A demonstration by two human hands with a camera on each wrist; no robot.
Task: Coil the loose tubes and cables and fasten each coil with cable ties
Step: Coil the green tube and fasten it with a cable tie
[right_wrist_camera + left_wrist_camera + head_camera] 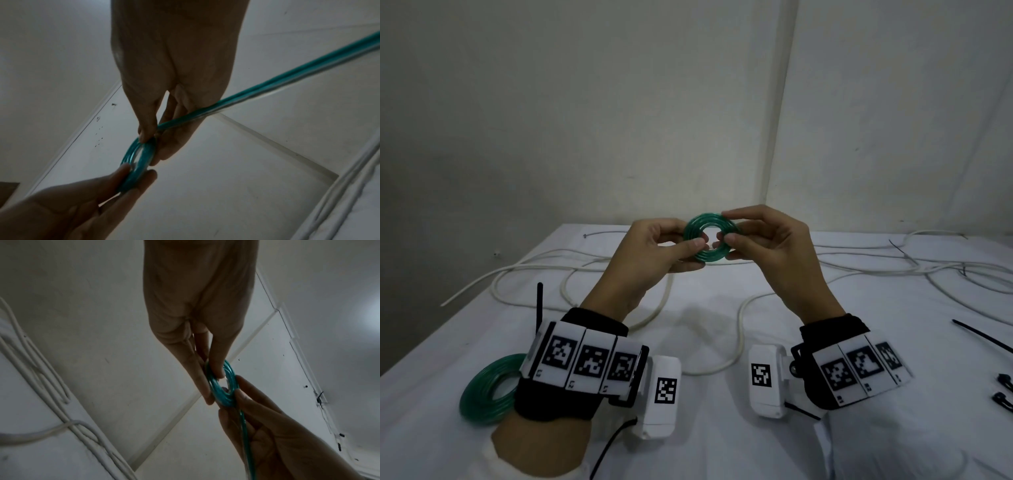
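Note:
A small coil of green tube [710,255] is held up above the table between both hands. My left hand [690,236] pinches its left side with thumb and fingers. My right hand [722,228] pinches its right side. In the left wrist view the left hand [213,386] clamps the coil [227,400], and a straight green tail [246,443] runs down past the right palm. In the right wrist view the right hand [152,149] grips the coil [141,164] while the tail [267,84] leads off to the upper right. A second green coil [486,394] lies flat at the lower left.
Loose white cables [571,270] sprawl over the white table [722,445], with more at the right [945,270]. Black cable ties lie at the right edge [983,337], with two more below [1003,390]. One black tie [539,301] sticks up by the left wrist.

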